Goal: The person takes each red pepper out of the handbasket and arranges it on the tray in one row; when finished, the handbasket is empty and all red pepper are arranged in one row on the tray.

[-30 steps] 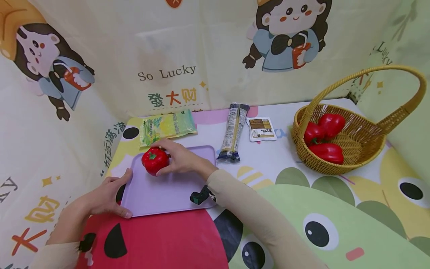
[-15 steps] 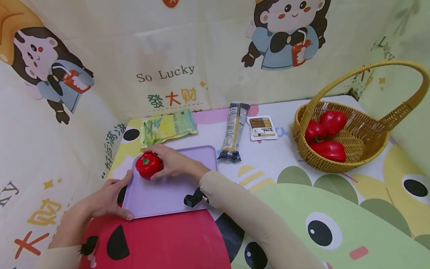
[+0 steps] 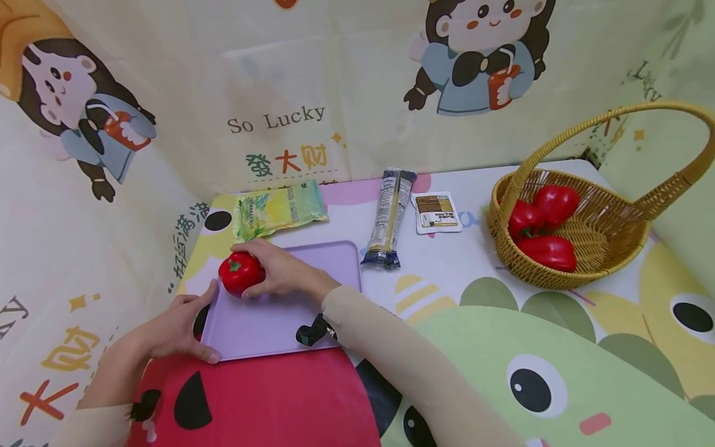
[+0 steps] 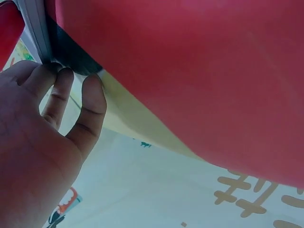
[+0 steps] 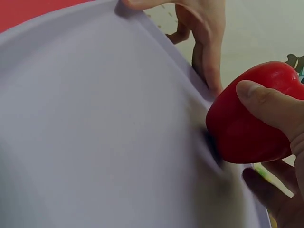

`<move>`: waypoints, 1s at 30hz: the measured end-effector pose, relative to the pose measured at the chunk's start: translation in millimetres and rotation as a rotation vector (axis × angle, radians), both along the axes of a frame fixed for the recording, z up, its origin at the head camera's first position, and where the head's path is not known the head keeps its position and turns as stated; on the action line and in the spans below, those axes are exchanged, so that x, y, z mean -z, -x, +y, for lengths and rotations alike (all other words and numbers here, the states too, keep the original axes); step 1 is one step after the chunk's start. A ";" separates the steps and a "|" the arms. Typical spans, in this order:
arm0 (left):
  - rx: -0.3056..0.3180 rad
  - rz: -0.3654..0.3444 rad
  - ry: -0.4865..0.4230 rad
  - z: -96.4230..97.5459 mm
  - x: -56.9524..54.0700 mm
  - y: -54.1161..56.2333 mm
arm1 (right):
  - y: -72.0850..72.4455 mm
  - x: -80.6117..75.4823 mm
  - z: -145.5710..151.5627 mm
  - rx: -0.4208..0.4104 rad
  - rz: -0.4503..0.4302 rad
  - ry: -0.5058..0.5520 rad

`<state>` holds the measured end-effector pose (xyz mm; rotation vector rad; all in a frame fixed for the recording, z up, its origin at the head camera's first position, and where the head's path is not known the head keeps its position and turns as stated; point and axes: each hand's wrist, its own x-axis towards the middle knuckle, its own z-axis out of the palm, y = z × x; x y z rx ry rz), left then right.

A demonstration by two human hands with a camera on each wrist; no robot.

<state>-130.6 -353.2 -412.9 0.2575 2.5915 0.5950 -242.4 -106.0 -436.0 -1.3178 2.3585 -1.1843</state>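
A pale purple tray [image 3: 268,338] lies on the table. My left hand [image 3: 175,329] grips its near left corner, the thumb at the front edge and the fingers along the left side; the left wrist view shows the fingertips against the rim [image 4: 40,33]. My right hand [image 3: 282,270] holds a red bell pepper [image 3: 240,274] over the tray's far left corner, its green stem facing up. In the right wrist view the thumb presses on the pepper [image 5: 251,123], and a dark shadow lies beside it on the tray. Whether the pepper touches the tray I cannot tell.
A wicker basket [image 3: 586,276] with a tall handle stands at the right, holding red peppers [image 3: 547,253]. Along the back lie a yellow-green packet [image 3: 279,210], a long dark-ended wrapped package [image 3: 389,217] and a small white-and-brown sachet [image 3: 437,212].
My right hand has carried the bell pepper leftward, toward the tray's left edge. My left hand has stayed at the tray's corner.
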 end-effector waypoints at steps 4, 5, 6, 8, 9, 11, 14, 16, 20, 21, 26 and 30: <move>0.008 0.003 -0.001 -0.7 -0.9 0.9 | -0.7 0.1 0.9 0.012 -0.019 0.008; 0.008 0.004 -0.001 -1.1 -0.3 1.0 | -0.9 -0.1 1.6 0.014 -0.023 0.006; 0.008 0.003 -0.002 -1.4 0.6 0.9 | -1.1 -0.6 2.6 0.015 -0.027 0.003; 0.004 0.001 -0.003 -1.7 2.0 0.0 | -1.6 -1.5 4.2 0.015 -0.028 -0.002; 0.001 0.000 -0.004 -2.0 2.7 -0.7 | -1.9 -1.8 4.7 0.014 -0.026 -0.004; -0.002 -0.001 -0.003 -2.5 4.2 -1.7 | -2.4 -2.4 5.7 0.012 -0.025 -0.004; -0.004 -0.002 -0.006 -2.3 4.4 -2.1 | -2.9 -1.5 6.0 0.006 -0.012 0.001; -0.004 -0.006 -0.010 -2.1 5.0 -1.2 | -2.8 -0.7 6.1 -0.002 0.000 0.008; -0.006 -0.015 -0.018 -1.5 4.8 0.0 | -2.6 -0.2 6.0 -0.019 0.020 0.010; -0.008 -0.016 -0.018 -1.6 4.7 0.2 | -2.6 -0.7 6.1 -0.023 0.017 0.011; -0.012 -0.014 -0.016 -2.1 6.2 0.2 | -3.9 -2.4 7.4 -0.030 0.006 -0.005; -0.016 -0.019 -0.009 -1.7 5.5 0.2 | -5.0 -3.3 8.1 -0.036 0.000 -0.012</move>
